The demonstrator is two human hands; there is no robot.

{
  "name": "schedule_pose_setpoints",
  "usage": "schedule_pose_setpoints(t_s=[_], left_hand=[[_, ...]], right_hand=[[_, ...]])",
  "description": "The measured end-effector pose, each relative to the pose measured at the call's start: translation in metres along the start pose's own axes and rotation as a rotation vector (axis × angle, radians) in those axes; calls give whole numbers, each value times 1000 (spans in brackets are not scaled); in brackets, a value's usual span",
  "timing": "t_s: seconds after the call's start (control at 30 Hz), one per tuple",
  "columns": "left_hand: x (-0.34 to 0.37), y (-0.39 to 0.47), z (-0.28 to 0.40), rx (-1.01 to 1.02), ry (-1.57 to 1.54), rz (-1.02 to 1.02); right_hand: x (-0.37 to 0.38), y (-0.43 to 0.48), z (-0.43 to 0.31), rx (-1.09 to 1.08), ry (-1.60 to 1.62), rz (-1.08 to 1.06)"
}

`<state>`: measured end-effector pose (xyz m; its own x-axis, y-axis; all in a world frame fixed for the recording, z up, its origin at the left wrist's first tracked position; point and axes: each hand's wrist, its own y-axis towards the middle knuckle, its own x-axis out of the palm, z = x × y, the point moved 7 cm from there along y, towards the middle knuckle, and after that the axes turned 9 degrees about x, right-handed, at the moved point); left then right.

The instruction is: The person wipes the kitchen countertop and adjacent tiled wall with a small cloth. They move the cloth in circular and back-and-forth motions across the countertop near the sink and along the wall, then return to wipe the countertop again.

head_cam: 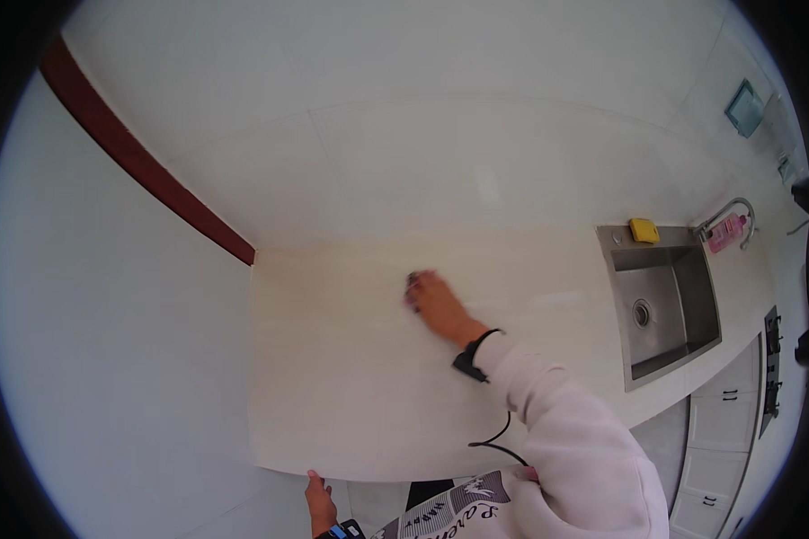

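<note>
On the pale countertop (pixel 350 364), left of the sink, my right hand (pixel 437 303) is closed around a small dark cloth or pad (pixel 412 290); motion blur hides its exact kind. The forearm reaches in from the lower right in a light sweatshirt sleeve, with a black band and device at the wrist. At the counter's front edge, lower left, my left hand (pixel 320 502) rests with the thumb at the rim; its other fingers are largely hidden, and nothing is seen in it.
A steel sink (pixel 657 330) with a yellow sponge (pixel 644 230), a curved faucet (pixel 748 209) and a pink bottle (pixel 727 232) lies at the right. Farther right is a gas hob (pixel 772 370). A black cable (pixel 499 441) hangs beside my sleeve. Walls border the counter at the back and left.
</note>
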<state>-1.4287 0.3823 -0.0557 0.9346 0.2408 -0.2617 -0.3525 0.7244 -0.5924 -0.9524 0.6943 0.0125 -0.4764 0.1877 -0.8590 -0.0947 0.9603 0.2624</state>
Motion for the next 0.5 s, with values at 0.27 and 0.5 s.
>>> schedule_pose_setpoints(t_s=[0.27,0.5], left_hand=[[-6,-3,7,-76,116,8],[-7,-4,9,-73,122,-30]], right_hand=[[-146,-150,224,641,-351,305],[-144,-163,278,852,-124,537]])
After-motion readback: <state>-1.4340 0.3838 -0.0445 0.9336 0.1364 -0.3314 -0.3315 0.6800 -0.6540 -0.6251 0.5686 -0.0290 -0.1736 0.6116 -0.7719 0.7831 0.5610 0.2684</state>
